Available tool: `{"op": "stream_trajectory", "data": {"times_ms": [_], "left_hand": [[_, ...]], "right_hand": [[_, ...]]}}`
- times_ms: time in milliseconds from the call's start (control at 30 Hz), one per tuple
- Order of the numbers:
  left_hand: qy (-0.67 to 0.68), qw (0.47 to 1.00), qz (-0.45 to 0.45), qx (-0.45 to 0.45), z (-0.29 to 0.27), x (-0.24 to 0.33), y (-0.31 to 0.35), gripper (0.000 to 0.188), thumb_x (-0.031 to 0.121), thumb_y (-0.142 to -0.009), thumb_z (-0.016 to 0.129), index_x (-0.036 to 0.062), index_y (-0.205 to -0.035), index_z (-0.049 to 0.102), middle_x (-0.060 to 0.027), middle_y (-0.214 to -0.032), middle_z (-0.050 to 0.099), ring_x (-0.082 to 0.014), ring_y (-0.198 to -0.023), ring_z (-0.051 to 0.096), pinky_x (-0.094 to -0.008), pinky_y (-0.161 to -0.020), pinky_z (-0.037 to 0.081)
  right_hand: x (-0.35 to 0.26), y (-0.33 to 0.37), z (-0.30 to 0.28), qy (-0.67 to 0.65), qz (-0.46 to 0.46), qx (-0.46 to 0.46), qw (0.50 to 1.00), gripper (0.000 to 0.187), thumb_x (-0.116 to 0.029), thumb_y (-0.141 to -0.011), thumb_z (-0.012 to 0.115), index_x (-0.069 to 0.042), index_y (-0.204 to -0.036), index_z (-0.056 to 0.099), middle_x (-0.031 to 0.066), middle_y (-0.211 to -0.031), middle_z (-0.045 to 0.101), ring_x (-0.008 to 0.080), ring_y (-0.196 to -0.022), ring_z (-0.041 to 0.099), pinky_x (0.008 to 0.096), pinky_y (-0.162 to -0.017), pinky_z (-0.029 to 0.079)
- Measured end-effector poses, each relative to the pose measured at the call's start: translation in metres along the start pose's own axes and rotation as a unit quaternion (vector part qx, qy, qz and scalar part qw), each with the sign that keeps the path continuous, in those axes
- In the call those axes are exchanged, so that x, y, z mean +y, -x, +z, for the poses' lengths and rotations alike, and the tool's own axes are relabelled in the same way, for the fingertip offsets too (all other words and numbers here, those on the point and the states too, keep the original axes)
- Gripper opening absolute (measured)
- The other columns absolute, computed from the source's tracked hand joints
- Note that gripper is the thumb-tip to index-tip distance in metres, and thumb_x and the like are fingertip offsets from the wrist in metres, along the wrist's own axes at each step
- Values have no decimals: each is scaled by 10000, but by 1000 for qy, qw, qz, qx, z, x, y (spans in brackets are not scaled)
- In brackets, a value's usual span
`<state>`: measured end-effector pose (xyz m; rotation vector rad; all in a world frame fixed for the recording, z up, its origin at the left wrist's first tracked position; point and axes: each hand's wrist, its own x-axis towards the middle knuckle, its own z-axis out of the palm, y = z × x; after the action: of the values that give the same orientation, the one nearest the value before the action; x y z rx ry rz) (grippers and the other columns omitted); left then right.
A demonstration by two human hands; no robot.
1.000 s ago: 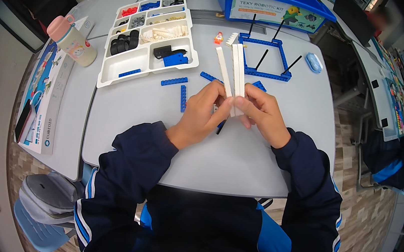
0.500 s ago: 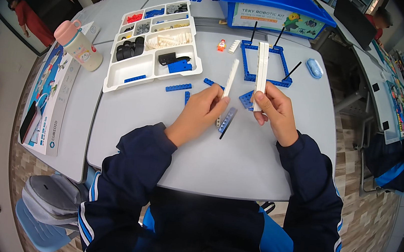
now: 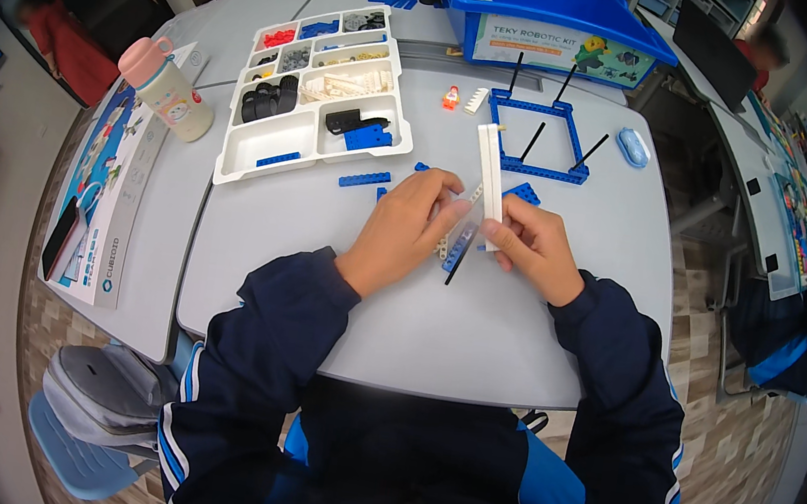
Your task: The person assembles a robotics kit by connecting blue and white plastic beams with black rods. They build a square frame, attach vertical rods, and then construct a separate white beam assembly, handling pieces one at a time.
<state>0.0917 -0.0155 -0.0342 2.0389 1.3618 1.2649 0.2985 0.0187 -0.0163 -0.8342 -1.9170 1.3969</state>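
In my right hand [image 3: 536, 252] is an upright stack of long white beams [image 3: 491, 174], pinched near its lower end. My left hand [image 3: 408, 228] is closed close by, its thumb and fingers round a slim white beam [image 3: 477, 195] that slants toward the stack and is mostly hidden. Beneath the hands lie a blue beam with a black rod [image 3: 459, 251] and a small pale piece with holes. Beyond them stands a rectangular blue frame [image 3: 571, 135] with black rods sticking up from it. A blue plate [image 3: 523, 193] is partly covered behind the right hand.
A white sorting tray [image 3: 230, 156] of parts sits at the left, with a blue beam [image 3: 364, 180] near it. A small figure [image 3: 451, 98], a blue oval object [image 3: 632, 147] and a big blue bin [image 3: 554, 9] are farther back. A bottle [image 3: 175, 103] stands on the left table.
The white stack in my right hand has come lower and left, and leans. My left hand's beam has tipped from upright toward the stack, and the hands are closer together.
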Motion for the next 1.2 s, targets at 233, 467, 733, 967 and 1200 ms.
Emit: {"op": "stream_trajectory", "data": {"times_ms": [233, 467, 733, 967, 1200], "left_hand": [[305, 947, -101, -30, 0, -4, 1, 223, 218, -983, 616, -3, -1013, 610, -33, -838, 567, -90, -788, 562, -255, -682, 456], [248, 967, -41, -41, 5, -8, 5, 223, 222, -975, 633, 20, -904, 572, -10, -792, 537, -70, -734, 467, -251, -640, 400], [276, 958, -48, -59, 7, -6, 4, 249, 242, -988, 611, 30, -869, 558, 9, -749, 516, -54, -686, 421, -255, -592, 350], [310, 948, -66, -2, 20, -4, 2, 230, 198, -977, 605, 10, -858, 547, -15, -734, 504, -63, -692, 435, -256, -599, 381], [402, 902, -154, -12, 26, -6, 5, 144, 160, -983, 606, 21, -946, 590, 12, -872, 595, -29, -824, 509, -213, -720, 438]], "right_hand": [[6, 5, 5, 88, -38, -39, 995, 275, -280, -930, 700, -18, -870, 642, 11, -620, 547, 80, -511, 513, 239, -484, 373], [11, 4, 9, 22, 0, -13, 1000, 186, -142, -954, 641, -27, -813, 602, 1, -617, 580, 48, -523, 512, 218, -489, 370], [19, 3, 7, -49, 10, -1, 999, 174, -159, -975, 605, -58, -838, 570, -5, -666, 574, 41, -522, 477, 192, -494, 348], [16, 2, 11, -63, -10, 59, 996, 200, -201, -973, 590, -74, -821, 570, -44, -648, 502, 22, -494, 388, 188, -464, 273], [23, 1, 21, -132, -17, 97, 986, 170, -187, -976, 636, -50, -875, 623, -70, -728, 532, 5, -629, 429, 194, -546, 319]]}}
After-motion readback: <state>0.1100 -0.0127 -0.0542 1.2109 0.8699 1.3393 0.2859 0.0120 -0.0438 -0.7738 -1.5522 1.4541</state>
